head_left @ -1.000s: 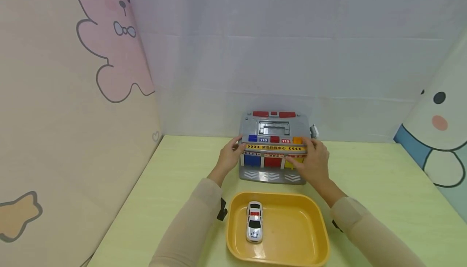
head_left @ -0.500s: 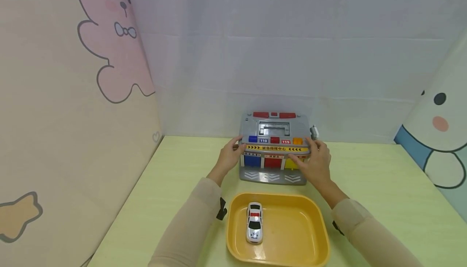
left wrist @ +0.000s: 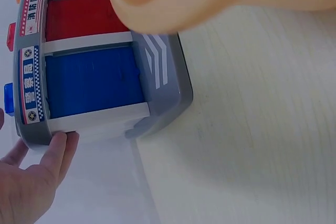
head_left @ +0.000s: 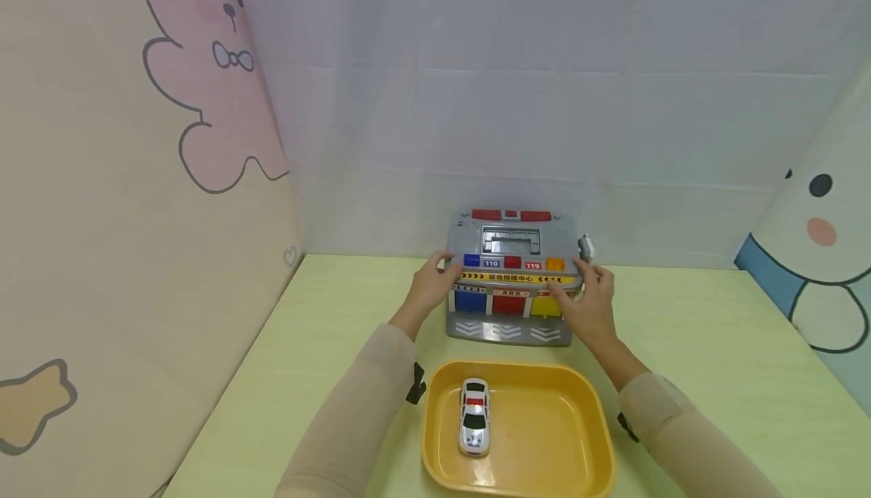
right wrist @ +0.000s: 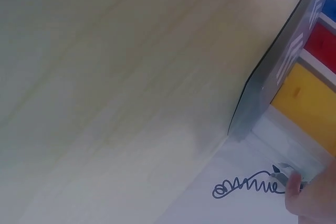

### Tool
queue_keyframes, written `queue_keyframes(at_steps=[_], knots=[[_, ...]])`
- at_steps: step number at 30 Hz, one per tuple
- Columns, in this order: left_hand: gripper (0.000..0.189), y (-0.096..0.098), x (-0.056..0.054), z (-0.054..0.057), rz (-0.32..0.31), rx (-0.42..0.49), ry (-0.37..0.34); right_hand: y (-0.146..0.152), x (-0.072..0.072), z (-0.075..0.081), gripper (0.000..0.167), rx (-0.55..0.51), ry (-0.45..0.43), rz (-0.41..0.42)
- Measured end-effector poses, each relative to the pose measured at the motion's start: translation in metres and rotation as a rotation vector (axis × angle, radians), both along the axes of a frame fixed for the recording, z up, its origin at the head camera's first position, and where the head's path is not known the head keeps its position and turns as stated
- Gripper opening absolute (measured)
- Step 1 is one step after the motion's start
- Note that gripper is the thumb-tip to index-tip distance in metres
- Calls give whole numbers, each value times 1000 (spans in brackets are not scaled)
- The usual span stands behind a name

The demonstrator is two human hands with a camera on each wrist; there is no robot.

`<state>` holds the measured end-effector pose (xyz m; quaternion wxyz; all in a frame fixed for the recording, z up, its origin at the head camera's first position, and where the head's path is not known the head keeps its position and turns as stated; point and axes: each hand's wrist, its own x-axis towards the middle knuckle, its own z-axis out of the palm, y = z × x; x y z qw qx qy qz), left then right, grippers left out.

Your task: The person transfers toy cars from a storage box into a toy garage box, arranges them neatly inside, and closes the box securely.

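Observation:
A grey toy garage [head_left: 469, 237] with blue, red and yellow doors stands against the back wall, and my hands are at its two ends. My left hand [head_left: 430, 286] holds the left end of its roof ledge. In the left wrist view its fingers [left wrist: 54, 156] reach in beneath the ledge beside the blue door [left wrist: 94, 81]. At the opposite end, my right hand [head_left: 590, 313] grips the ledge, thumb on the front strip and fingertips near the orange light [head_left: 555, 264]. Most of the right hand is outside the right wrist view.
Closer to me, a yellow tray [head_left: 544, 426] holds a white toy police car [head_left: 475, 419] on its left side. A coiled cord [right wrist: 247, 184] runs beside the garage's right end. Pale green tabletop [head_left: 708, 332] extends to both sides, with printed fabric walls around it.
My right hand has slid rightward along the roof ledge, its thumb now higher on the front strip. My left hand has shifted slightly right. Garage, tray and car stay put.

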<state>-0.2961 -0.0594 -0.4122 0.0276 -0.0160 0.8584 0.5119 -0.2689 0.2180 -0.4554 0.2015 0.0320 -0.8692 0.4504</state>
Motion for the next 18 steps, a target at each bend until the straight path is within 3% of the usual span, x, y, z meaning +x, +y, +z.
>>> queue_keyframes(at_steps=[8, 18], knots=[[48, 3, -1, 0, 23, -3, 29, -3, 1, 2, 59, -179, -110, 2], [46, 6, -3, -2, 53, -36, 37, -1, 1, 3, 52, -152, -86, -10]])
